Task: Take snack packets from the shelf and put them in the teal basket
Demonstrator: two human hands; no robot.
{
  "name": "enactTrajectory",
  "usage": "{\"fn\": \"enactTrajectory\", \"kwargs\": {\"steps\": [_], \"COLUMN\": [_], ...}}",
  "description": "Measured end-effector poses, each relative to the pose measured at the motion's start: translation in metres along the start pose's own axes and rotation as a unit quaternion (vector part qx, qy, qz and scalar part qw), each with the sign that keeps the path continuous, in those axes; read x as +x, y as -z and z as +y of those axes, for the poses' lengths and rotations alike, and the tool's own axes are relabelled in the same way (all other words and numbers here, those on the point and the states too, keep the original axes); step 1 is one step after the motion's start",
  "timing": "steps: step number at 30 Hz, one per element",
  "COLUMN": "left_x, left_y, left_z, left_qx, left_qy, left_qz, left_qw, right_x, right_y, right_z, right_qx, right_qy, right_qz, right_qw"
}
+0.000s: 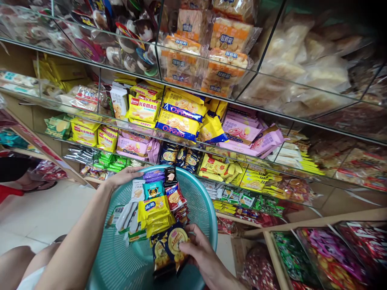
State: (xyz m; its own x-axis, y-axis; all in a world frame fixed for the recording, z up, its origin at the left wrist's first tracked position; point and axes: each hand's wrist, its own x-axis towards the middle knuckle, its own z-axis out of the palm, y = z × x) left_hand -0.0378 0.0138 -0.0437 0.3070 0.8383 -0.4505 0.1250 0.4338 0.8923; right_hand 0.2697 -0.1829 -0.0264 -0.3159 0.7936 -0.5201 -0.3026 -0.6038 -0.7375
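Observation:
A teal plastic basket (208,213) with slotted walls is tilted toward me. My left hand (125,177) grips its far left rim, with the fingers wrapped over the edge. Inside the basket, my right hand (198,245) pinches dark blue and gold snack packets (169,246) between thumb and fingers. Just beyond them lies a stack of yellow snack packets (155,213). Around that stack are a teal packet (153,190), a purple packet (153,175), a black packet (171,176), a red and blue packet (175,196) and several white packets (138,190).
Tiered glass-fronted shelves stand ahead, holding yellow KAMAN packs (143,108), blue and yellow Carvallo packs (178,124), pink packs (242,127) and bagged crackers (226,38). More dark blue packets (179,155) sit behind the basket. Candy bins (329,253) stand at lower right.

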Motion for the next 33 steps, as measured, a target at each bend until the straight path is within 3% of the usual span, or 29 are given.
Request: {"fn": "enactTrajectory", "kwargs": {"steps": [3, 10, 16, 29, 33], "left_x": [-0.001, 0.000, -0.001, 0.000, -0.001], "left_y": [-0.002, -0.002, 0.000, 0.000, 0.001], "left_z": [0.002, -0.001, -0.001, -0.002, -0.003], "left_qx": [0.004, -0.009, -0.001, -0.004, -0.014], "left_qy": [0.007, 0.026, 0.020, 0.017, 0.021], "left_qz": [0.009, 0.029, 0.010, -0.002, 0.009], "left_qw": [1.000, 0.999, 1.000, 1.000, 1.000], "right_x": [0.004, 0.014, 0.027, 0.038, 0.039], "right_y": [-0.005, -0.006, -0.007, -0.016, -0.013], "right_z": [-0.002, 0.011, 0.021, 0.030, 0.031], "right_qx": [-0.024, -0.153, -0.142, -0.174, -0.320], "right_qy": [-0.002, -0.087, -0.096, -0.033, 0.039], "right_qz": [0.020, 0.049, 0.047, 0.049, 0.084], "right_qw": [1.000, 0.983, 0.984, 0.983, 0.943]}}
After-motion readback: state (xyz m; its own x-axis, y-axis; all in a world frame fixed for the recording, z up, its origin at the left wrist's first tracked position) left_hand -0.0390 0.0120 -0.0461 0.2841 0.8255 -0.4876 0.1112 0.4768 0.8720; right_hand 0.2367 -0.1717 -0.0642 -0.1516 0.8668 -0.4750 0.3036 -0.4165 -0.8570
